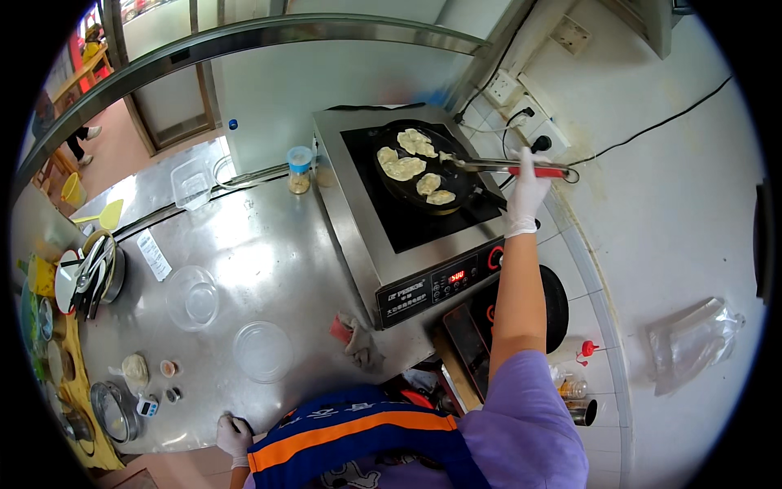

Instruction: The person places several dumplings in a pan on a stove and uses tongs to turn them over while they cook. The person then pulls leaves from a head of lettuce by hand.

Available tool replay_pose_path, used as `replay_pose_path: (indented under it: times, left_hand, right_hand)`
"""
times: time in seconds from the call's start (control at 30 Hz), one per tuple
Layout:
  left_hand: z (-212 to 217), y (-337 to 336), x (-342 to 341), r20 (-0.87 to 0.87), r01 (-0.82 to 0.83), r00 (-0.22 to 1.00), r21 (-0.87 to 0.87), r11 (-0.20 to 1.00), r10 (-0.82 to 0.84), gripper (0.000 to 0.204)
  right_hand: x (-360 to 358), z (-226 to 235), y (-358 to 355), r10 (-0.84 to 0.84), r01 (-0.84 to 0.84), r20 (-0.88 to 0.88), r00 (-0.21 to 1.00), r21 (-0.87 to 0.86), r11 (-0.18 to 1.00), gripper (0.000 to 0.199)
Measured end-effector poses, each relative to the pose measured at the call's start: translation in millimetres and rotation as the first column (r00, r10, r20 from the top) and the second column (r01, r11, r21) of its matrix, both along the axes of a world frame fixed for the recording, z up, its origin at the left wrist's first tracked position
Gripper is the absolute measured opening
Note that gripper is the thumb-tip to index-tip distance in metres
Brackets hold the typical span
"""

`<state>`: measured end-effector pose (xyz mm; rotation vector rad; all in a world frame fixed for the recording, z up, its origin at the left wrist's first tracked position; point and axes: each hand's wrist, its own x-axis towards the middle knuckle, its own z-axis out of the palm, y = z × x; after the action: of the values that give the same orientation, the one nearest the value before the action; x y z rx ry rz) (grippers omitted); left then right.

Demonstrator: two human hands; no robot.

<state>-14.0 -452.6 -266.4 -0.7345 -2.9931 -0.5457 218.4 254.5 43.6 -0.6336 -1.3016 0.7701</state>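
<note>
Left hand [234,436], gloved, rests on the counter [269,244] at its near edge, fingers curled against the steel and holding nothing. Just beyond it sit two clear bowls [263,351], with a rag [356,338] by the cooker's near corner. Farther back, the right hand [525,191], gloved too, has its fingers wrapped tight around the tongs [509,167]. Their tips reach into the black pan [428,167] on the cooker [407,220], touching a flat dumpling [446,156] among others.

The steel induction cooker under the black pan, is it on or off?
On: the steel induction cooker shows lit red digits on its front panel.
</note>
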Motion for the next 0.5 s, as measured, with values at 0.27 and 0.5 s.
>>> replay_pose_path:
  times: [0.27,0.5]
  left_hand:
    - [-4,1,-2,-0.006,0.000,1.000,0.028,1.000,0.000,0.009]
    - [-3,1,-1,-0.028,0.006,1.000,0.027,1.000,-0.006,0.010]
  right_hand:
    - [59,-38,56,-0.252,-0.067,-0.534,0.807,-0.507,0.859,0.042]
    - [46,-25,63,-0.261,0.054,-0.407,0.875,-0.455,0.889,0.049]
